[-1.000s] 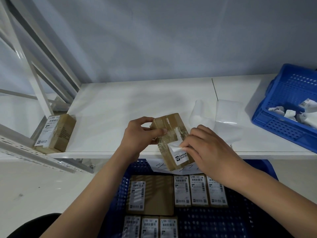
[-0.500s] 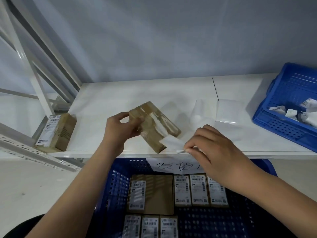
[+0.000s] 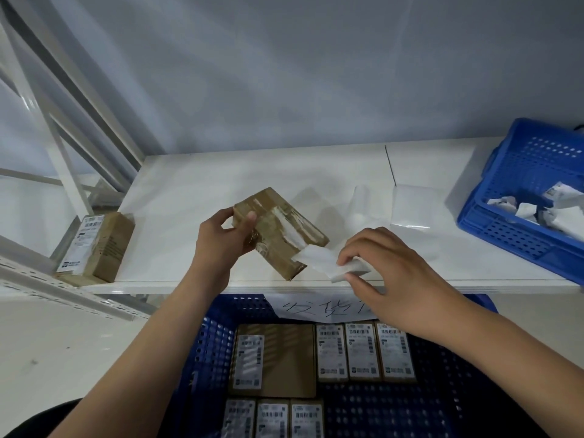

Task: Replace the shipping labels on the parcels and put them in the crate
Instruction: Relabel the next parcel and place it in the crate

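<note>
Parcel (image 3: 278, 230), a small brown cardboard box wrapped in glossy tape, is held tilted above the white tabletop (image 3: 221, 184), clear of its surface. The left hand (image 3: 221, 241) grips it at the upper left end, thumb on the top face and fingers curled behind. The right hand (image 3: 392, 273) pinches the old label (image 3: 319, 259) between thumb and fingertips; the label hangs peeled back from the box's lower right corner (whether its far edge still sticks there cannot be told).

Handling judgement:
- The box looks light and stiff; one hand supports it without strain.
- Taped faces are likely slick, so hold across the short end or opposite edges, not flat on the tape.
- The label is thin, limp and tears easily, as the white residue on the top face suggests. Pull low and slowly, close to the surface.

Another labelled parcel (image 3: 94, 245) stands at the left edge of the tabletop. The crate (image 3: 208, 343) below the front edge holds relabelled parcels. A blue basket (image 3: 505, 235) at right contains crumpled paper scraps.
</note>
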